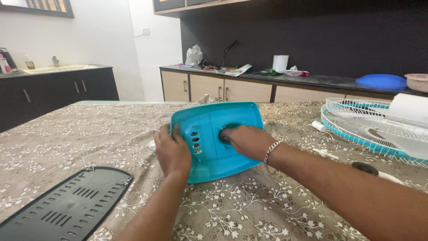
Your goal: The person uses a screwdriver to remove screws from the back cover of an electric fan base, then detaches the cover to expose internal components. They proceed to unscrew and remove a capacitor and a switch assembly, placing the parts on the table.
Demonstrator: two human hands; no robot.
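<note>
- Two bare hands on one teal plastic panel (223, 134), centre of frame, propped tilted on worktop (267, 209) covered with beige floral cloth.
- Left hand (173, 151): grip clamped on panel's left edge, fingers wrapped over rim, thumb side toward camera.
- Right hand (246, 140): fingertips pressed into dark round opening near panel middle; silver bracelet (271, 151) on wrist. Cannot tell whether anything pinched inside opening; fingers curled together there.
- Panel detail: rounded corners, raised rim, column of small oval holes just right of left hand.
- Lower left of frame: black slotted grille panel (67, 207) lying flat on cloth, well apart from hands.
- Right edge of frame: white wire fan guard (356, 118) with teal ring, lying on worktop; translucent fan blade (405, 140) on top of it.
- Small white cylindrical part (318, 126) just left of guard; black round knob (364, 168) lower right, near right forearm.
- White roll-like object (408, 107) at far right, above guard.
- Background, upper centre to right: dark counter with beige cabinet doors (209, 87), white plastic bag (194, 56), papers, white cup-like container (280, 63), blue lid (381, 81), pinkish bowl (418, 81).
- Upper left: second dark cabinet run with sink (60, 68) and a couple of bottles.
</note>
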